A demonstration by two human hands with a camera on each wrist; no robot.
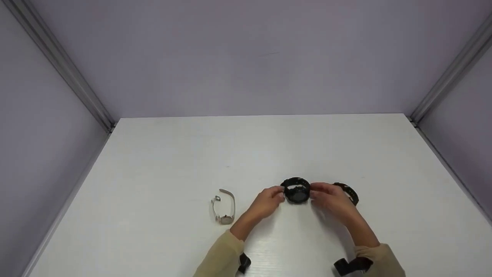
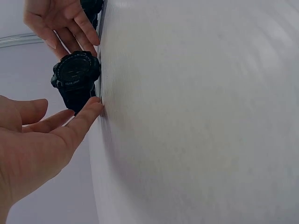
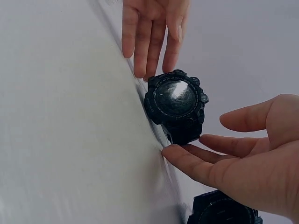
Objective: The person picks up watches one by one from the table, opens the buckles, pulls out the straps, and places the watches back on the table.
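A chunky black digital watch point(image 1: 296, 191) stands on its closed strap on the white table point(image 1: 246, 146), dial facing me. My left hand point(image 1: 277, 194) is at its left side and my right hand point(image 1: 317, 192) at its right, both with straight fingers. In the left wrist view the left hand point(image 2: 70, 122) has a fingertip at the strap's foot beside the watch point(image 2: 74, 77). In the right wrist view the right hand point(image 3: 219, 154) lies flat by the strap of the watch point(image 3: 176, 105), fingertip on the table. Neither hand curls round it.
A second black watch point(image 1: 349, 191) lies just behind my right hand. A pale metal-band watch point(image 1: 223, 207) lies on the table left of my left hand. Grey walls enclose the table on three sides. Beige sleeves cover both forearms.
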